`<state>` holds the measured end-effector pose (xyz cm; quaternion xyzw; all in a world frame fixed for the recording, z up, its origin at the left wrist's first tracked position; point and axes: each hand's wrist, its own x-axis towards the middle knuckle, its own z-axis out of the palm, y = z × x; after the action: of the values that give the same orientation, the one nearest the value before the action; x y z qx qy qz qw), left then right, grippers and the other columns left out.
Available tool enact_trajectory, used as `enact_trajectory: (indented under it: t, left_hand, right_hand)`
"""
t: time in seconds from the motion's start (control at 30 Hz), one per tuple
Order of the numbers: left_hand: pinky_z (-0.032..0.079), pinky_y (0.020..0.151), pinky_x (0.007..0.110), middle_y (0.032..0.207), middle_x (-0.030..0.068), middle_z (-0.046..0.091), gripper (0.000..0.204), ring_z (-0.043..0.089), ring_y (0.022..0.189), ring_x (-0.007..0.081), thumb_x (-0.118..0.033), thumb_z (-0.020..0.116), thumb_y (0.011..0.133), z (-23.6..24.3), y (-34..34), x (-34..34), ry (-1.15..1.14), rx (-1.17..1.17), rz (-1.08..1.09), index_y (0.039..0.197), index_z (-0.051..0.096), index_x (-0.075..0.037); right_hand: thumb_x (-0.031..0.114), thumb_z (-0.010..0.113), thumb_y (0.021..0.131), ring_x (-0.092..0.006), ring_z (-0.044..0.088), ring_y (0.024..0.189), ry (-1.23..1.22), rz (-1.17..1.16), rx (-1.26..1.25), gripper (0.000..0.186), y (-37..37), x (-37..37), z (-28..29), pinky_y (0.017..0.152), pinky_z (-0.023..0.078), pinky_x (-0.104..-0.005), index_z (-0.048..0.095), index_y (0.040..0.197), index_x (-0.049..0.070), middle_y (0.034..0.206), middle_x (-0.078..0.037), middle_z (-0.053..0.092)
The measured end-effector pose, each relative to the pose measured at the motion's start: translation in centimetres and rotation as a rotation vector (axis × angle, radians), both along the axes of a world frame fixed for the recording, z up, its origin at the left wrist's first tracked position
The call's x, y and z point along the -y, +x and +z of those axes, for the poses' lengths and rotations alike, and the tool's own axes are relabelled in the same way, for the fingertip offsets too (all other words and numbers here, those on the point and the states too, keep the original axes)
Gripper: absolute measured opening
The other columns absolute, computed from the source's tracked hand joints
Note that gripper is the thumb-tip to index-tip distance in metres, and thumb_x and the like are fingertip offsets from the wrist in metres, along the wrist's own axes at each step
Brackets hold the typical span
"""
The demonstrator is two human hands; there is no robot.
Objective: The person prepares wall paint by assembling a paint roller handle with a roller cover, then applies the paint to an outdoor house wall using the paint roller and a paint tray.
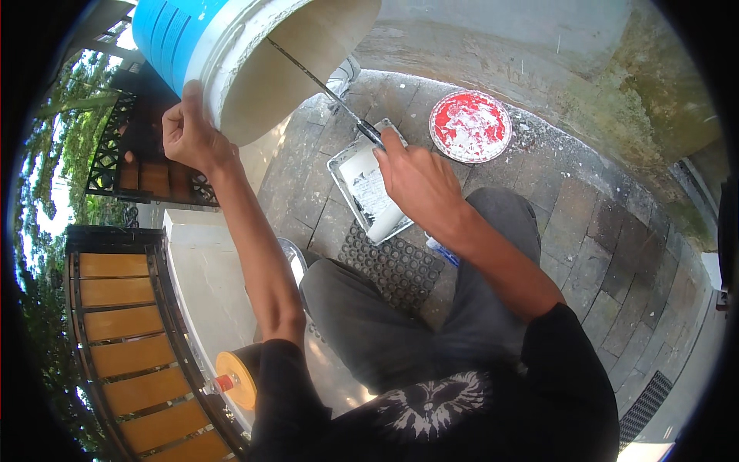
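A big blue and white paint bucket (183,42) is tipped on its side at the upper left, its mouth toward the lower right. My left hand (196,135) is closed on the bucket's rim. In my right hand (419,181) is a thin metal rod with a dark handle (369,132); its far end reaches into the bucket's mouth, and its exact kind is unclear. Below the bucket lies a paint tray (348,202) with white paint in it. A white cylinder (385,223), perhaps a roller, rests at the tray's near end.
A round red lid (470,127) smeared with white paint lies on the paving to the right. Near my knees are a black rubber mat (392,266) and a small blue object (443,250). A stained wall (539,46) curves behind; an orange-slatted gate (131,335) stands left.
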<state>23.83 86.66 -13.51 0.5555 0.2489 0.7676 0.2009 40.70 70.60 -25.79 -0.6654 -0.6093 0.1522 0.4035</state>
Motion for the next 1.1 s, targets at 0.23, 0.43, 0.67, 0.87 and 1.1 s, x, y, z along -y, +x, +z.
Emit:
enact_trajectory:
  t: [0.23,0.43,0.67,0.87,1.1]
  left_hand:
    - [0.035,0.052,0.018,0.059,-0.002,0.05,0.033,0.042,0.053,0.0047,-0.013,0.077,0.075,-2.7,-0.9,-1.6,-0.051,0.072,0.032,0.057,0.051,-0.005]
    - [0.032,0.048,0.018,0.057,-0.0024,0.05,0.032,0.04,0.05,0.0038,-0.015,0.079,0.074,-5.1,-1.4,-2.1,-0.109,-0.049,0.185,0.058,0.053,-0.005]
    - [0.032,0.052,0.019,0.058,-0.0025,0.049,0.034,0.039,0.052,0.0048,-0.016,0.081,0.07,-7.7,-3.4,-3.3,-0.106,-0.164,0.294,0.055,0.054,-0.003]
    - [0.037,0.058,0.024,0.06,0.0018,0.052,0.037,0.044,0.06,0.0091,-0.022,0.084,0.066,-9.2,-4.4,-3.7,-0.082,-0.3,0.474,0.056,0.055,-0.001]
    - [0.039,0.079,0.032,0.057,-0.0003,0.046,0.044,0.041,0.064,0.0147,-0.028,0.086,0.06,-8.3,-4.0,-3.6,-0.072,-0.22,0.479,0.051,0.051,-0.004]
  right_hand:
    - [0.025,0.048,0.092,-0.0446,0.061,0.064,-0.244,0.019,0.141,0.022,2.4,5.4,1.5,0.054,0.048,-0.0535,0.048,0.096,0.003,0.063,-0.024,0.059]
    - [0.025,0.048,0.092,-0.0463,0.059,0.063,-0.361,0.027,0.199,0.02,3.3,8.6,1.3,0.054,0.046,-0.0544,0.048,0.093,0.004,0.063,-0.024,0.059]
    - [0.022,0.05,0.091,-0.0461,0.057,0.061,-0.509,0.043,0.224,0.017,3.7,11.3,1.8,0.053,0.045,-0.055,0.047,0.093,0.005,0.063,-0.024,0.059]
    - [0.018,0.05,0.091,-0.0452,0.058,0.063,-0.444,0.087,0.116,0.017,3.7,13.0,1.0,0.056,0.045,-0.0529,0.049,0.098,0.003,0.068,-0.023,0.06]
    - [0.018,0.049,0.091,-0.0448,0.059,0.065,-0.389,0.084,0.088,0.021,2.2,11.5,0.4,0.057,0.045,-0.0523,0.049,0.104,0.002,0.071,-0.024,0.061]
